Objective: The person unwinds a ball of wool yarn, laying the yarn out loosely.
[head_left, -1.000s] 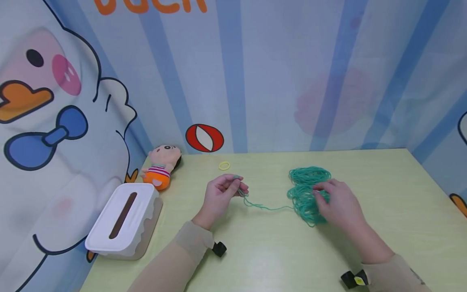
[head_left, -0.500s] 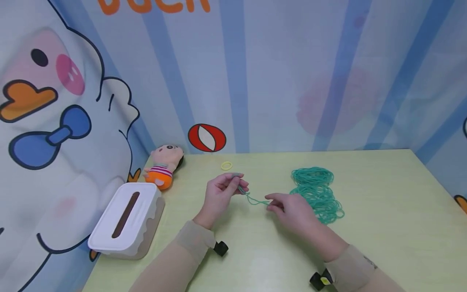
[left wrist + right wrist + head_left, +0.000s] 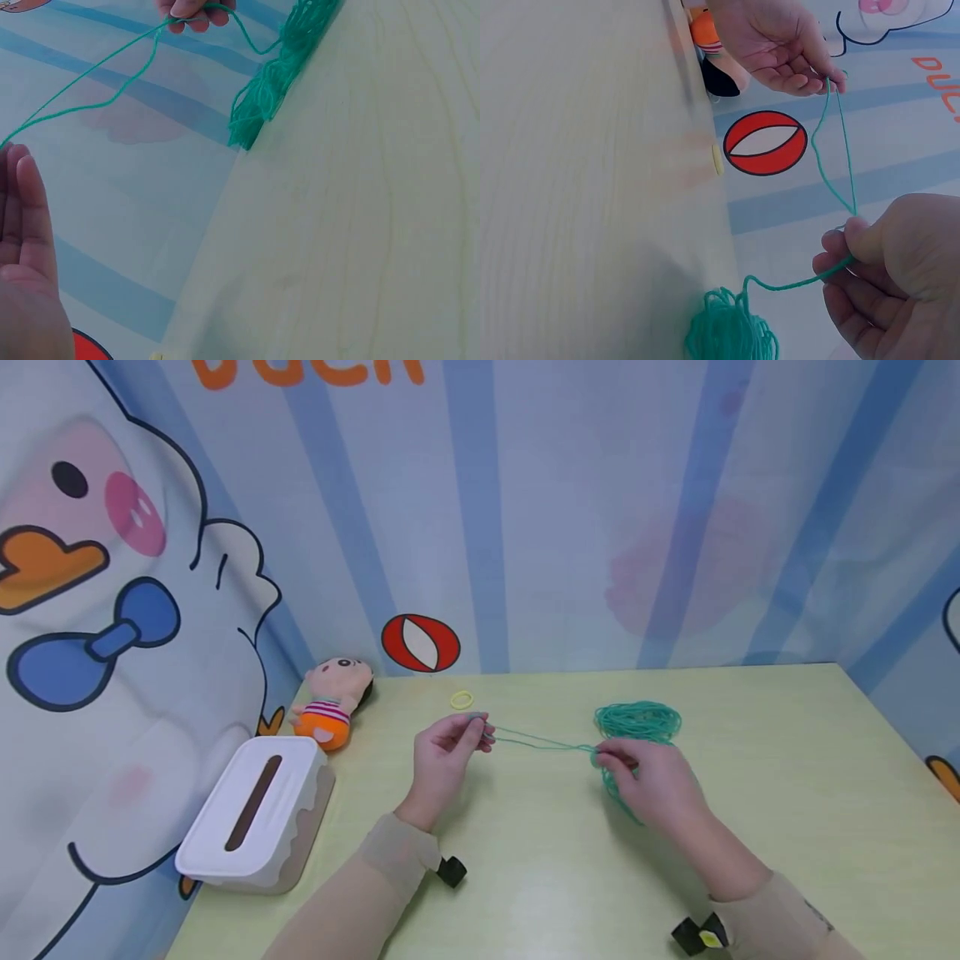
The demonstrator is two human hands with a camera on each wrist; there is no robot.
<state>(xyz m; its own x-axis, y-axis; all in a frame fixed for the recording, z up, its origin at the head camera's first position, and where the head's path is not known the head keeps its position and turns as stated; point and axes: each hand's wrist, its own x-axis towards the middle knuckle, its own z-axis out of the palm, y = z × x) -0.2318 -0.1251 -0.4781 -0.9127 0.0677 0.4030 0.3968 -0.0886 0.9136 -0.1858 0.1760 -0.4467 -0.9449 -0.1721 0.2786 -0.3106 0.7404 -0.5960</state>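
Note:
Green yarn [image 3: 543, 744] runs in two strands between the hands, one straighter and one slack. The left hand [image 3: 444, 762] pinches one end between thumb and forefinger; a bit of yarn shows at its fingertips. Thumb and fingers of the right hand [image 3: 660, 781] pinch the strands at the other end, as the right wrist view shows. From that pinch, a single strand leads down to the loose green skein [image 3: 731, 330] on the table. In the head view the right hand covers much of the skein's near part; its far loops [image 3: 637, 721] show.
A yellow ring [image 3: 462, 700] lies on the table behind the left hand. At the left stand a white-lidded box [image 3: 255, 810] with a slot and a small doll [image 3: 333, 702] in orange shorts. A printed cloth [image 3: 555, 527] hangs behind the table's back edge.
The right hand moved left from the skein to the yarn near the left hand, then back right while pinching it. Two strands are now drawn out between the hands.

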